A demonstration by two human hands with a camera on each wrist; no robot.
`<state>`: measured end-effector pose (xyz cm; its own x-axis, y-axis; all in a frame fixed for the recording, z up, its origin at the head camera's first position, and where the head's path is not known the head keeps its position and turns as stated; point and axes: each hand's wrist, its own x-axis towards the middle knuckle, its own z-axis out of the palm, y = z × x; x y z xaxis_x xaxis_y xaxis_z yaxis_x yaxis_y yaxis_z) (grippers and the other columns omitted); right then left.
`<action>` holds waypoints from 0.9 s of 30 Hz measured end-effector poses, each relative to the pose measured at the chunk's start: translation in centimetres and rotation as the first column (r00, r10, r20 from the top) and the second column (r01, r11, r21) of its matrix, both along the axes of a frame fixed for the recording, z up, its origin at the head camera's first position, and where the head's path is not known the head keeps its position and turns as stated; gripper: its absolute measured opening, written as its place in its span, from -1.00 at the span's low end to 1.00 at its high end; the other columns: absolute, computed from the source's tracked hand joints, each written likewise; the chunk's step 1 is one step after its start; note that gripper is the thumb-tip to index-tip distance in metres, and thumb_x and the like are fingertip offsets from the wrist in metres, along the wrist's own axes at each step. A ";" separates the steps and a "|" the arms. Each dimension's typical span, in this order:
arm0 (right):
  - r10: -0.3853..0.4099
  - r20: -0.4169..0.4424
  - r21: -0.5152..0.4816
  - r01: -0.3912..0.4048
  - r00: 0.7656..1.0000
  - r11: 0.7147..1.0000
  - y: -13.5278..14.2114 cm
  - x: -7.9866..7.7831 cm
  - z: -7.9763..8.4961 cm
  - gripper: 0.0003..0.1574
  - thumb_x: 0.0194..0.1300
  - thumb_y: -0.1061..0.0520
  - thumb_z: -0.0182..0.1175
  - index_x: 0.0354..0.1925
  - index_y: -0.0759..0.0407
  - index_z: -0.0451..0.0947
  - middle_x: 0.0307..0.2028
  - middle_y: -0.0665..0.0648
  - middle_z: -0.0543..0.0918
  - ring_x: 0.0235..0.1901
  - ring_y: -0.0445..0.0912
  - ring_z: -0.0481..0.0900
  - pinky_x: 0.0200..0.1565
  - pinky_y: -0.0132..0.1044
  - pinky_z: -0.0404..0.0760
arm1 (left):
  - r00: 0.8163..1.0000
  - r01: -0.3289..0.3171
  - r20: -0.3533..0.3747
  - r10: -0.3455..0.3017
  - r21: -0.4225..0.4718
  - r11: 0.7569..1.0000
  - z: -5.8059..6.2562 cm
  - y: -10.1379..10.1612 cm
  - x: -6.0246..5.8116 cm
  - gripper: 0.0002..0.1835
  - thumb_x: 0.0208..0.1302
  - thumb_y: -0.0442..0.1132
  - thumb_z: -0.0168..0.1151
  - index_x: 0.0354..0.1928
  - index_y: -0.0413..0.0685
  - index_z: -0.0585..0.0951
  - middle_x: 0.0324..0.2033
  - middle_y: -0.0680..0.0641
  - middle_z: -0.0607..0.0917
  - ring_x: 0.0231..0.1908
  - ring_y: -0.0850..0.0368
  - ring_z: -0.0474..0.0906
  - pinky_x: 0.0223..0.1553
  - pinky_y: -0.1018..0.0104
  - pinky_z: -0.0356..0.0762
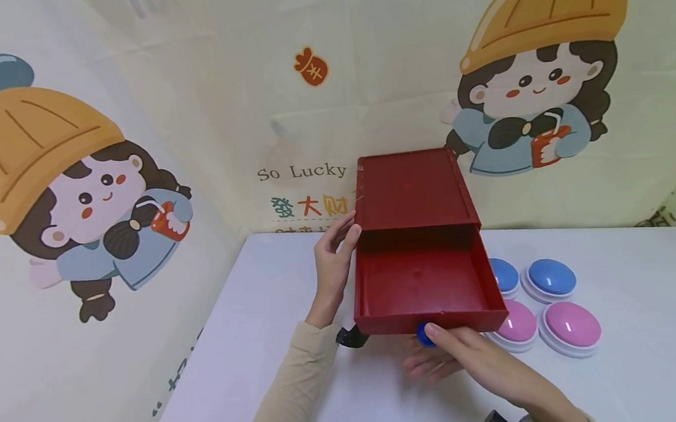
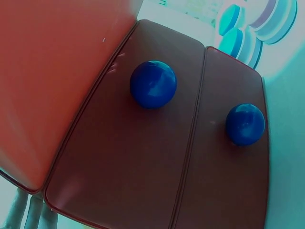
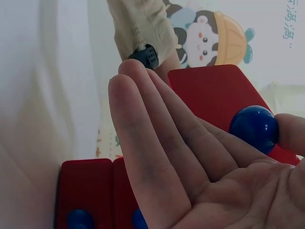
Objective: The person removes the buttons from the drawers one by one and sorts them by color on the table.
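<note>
A red drawer cabinet (image 1: 415, 191) stands on the white table with its top drawer (image 1: 429, 290) pulled out towards me. My right hand (image 1: 487, 362) pinches the drawer's round blue knob (image 3: 254, 129) between thumb and index finger, and the other fingers stretch out below the drawer. My left hand (image 1: 333, 268) rests against the cabinet's left side with its fingers extended. In the left wrist view, two closed lower drawers (image 2: 128, 167) show below the pulled-out one, each with a blue knob (image 2: 153, 84). The head view hides these lower fronts.
Right of the cabinet sit two blue dome buttons (image 1: 552, 277) and two pink dome buttons (image 1: 572, 324) on white bases. A cartoon-printed cloth (image 1: 233, 113) hangs behind and to the left of the table (image 1: 249, 299).
</note>
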<state>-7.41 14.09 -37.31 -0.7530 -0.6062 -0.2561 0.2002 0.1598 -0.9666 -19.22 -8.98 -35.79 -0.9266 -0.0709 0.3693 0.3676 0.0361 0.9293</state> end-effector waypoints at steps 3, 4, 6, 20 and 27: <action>0.002 -0.017 -0.010 -0.002 1.000 1.000 0.0 -0.2 0.1 -0.30 0.55 -0.18 -0.17 0.32 0.33 0.35 0.04 0.25 0.70 -0.06 0.09 0.72 -0.02 0.00 0.69 | 1.000 -0.007 0.014 0.007 0.014 1.000 -1.1 -0.2 -0.7 -0.60 0.40 -0.25 0.20 0.24 -0.15 0.57 0.11 -0.17 0.66 0.02 0.15 0.57 0.07 0.34 0.57; 0.005 -0.027 -0.012 -0.005 1.000 1.000 0.0 -0.2 0.1 -0.30 0.56 -0.17 -0.17 0.32 0.33 0.36 0.04 0.26 0.70 -0.06 0.09 0.72 -0.02 -0.01 0.69 | 1.000 -0.010 0.016 0.009 0.018 1.000 -1.4 -0.3 -1.0 -0.60 0.40 -0.24 0.20 0.25 -0.12 0.58 0.11 -0.15 0.66 0.02 0.15 0.57 0.07 0.34 0.57; 0.008 -0.041 -0.012 -0.008 0.999 1.000 0.0 -0.4 0.2 -0.31 0.56 -0.17 -0.18 0.31 0.32 0.37 0.04 0.26 0.70 -0.06 0.08 0.73 -0.02 -0.03 0.69 | 1.000 -0.011 0.014 0.010 0.025 1.000 -2.2 -0.4 -1.5 -0.61 0.40 -0.21 0.21 0.24 -0.04 0.59 0.12 -0.11 0.66 0.04 0.13 0.57 0.07 0.33 0.57; -0.020 -0.077 -0.010 0.019 0.997 1.000 -0.1 -1.2 0.3 -0.31 0.56 -0.18 -0.16 0.33 0.29 0.35 0.05 0.24 0.70 -0.06 0.07 0.72 0.01 0.01 0.67 | 1.000 0.003 0.025 -0.003 0.027 1.000 0.4 0.1 0.3 -0.60 0.40 -0.27 0.19 0.24 -0.21 0.57 0.10 -0.20 0.66 -0.02 0.21 0.57 0.04 0.37 0.58; -0.026 -0.093 -0.016 0.024 0.995 1.000 -0.1 -1.5 0.3 -0.32 0.57 -0.18 -0.19 0.31 0.29 0.39 0.05 0.24 0.70 -0.06 0.07 0.73 0.02 0.00 0.67 | 0.999 0.009 0.034 -0.010 0.020 1.000 -0.2 -0.1 -0.1 -0.59 0.41 -0.26 0.17 0.25 -0.21 0.55 0.12 -0.20 0.65 -0.01 0.20 0.56 0.04 0.35 0.59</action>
<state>-8.87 13.96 -37.00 -0.7880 -0.5902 -0.1754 0.1133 0.1411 -0.9835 -19.36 -9.04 -35.97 -0.9394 -0.0694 0.3357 0.3356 0.0139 0.9419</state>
